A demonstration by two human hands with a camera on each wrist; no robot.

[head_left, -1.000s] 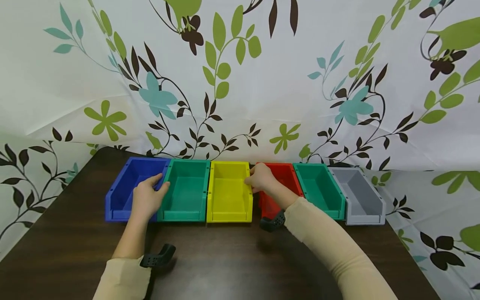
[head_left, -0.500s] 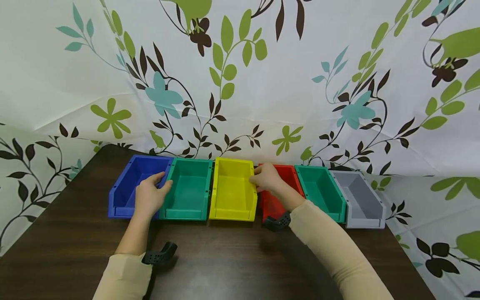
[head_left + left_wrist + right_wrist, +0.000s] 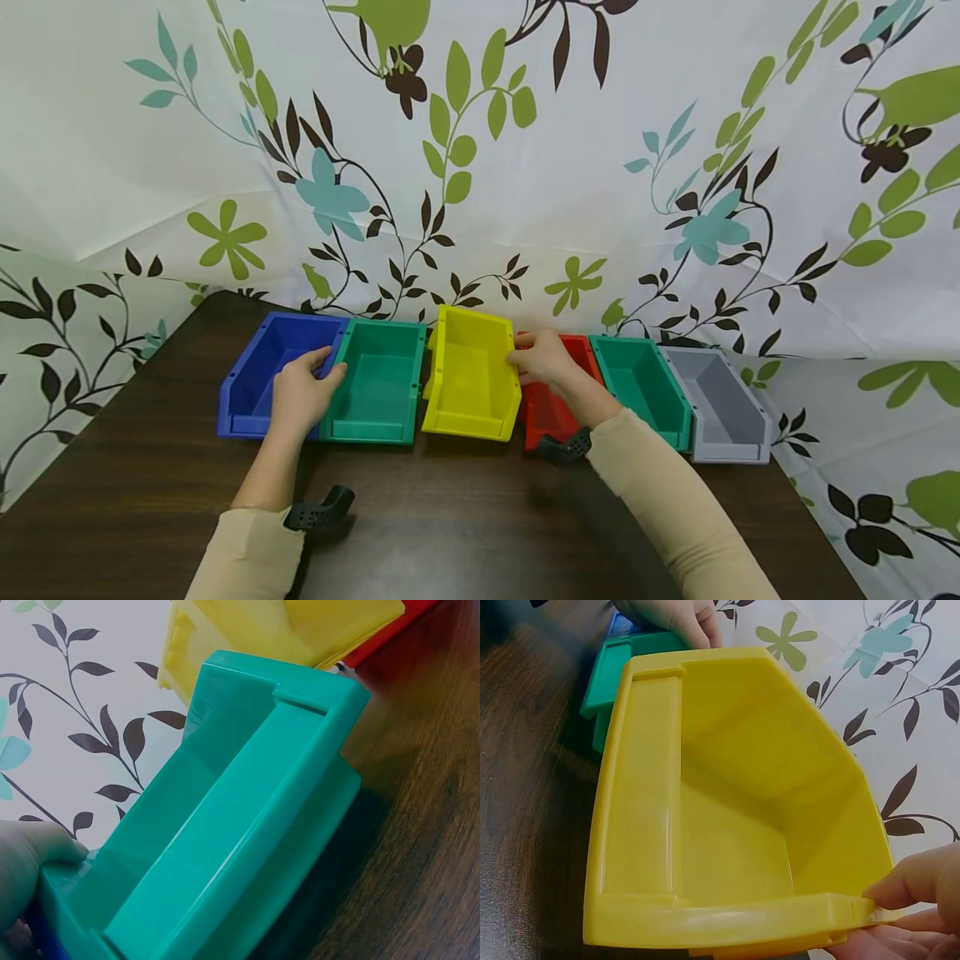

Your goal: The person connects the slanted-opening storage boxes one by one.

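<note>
My right hand pinches the right wall of a yellow storage bin, thumb inside and fingers outside in the right wrist view. The bin is raised at its right side and tilts out of line with its neighbours; a strip of yellow shows along its left side. My left hand holds the adjoining walls of a green bin and a blue bin, its thumb over the green wall. No contents show in the yellow or green bin.
Right of the yellow bin stand a red bin, a second green bin and a grey bin. All are on a dark wooden table. Patterned white cloth hangs close behind the row.
My right hand has raised the yellow bin's right side, tipping it away from the row. My left hand keeps its hold on the green and blue walls. The head view has shifted slightly.
</note>
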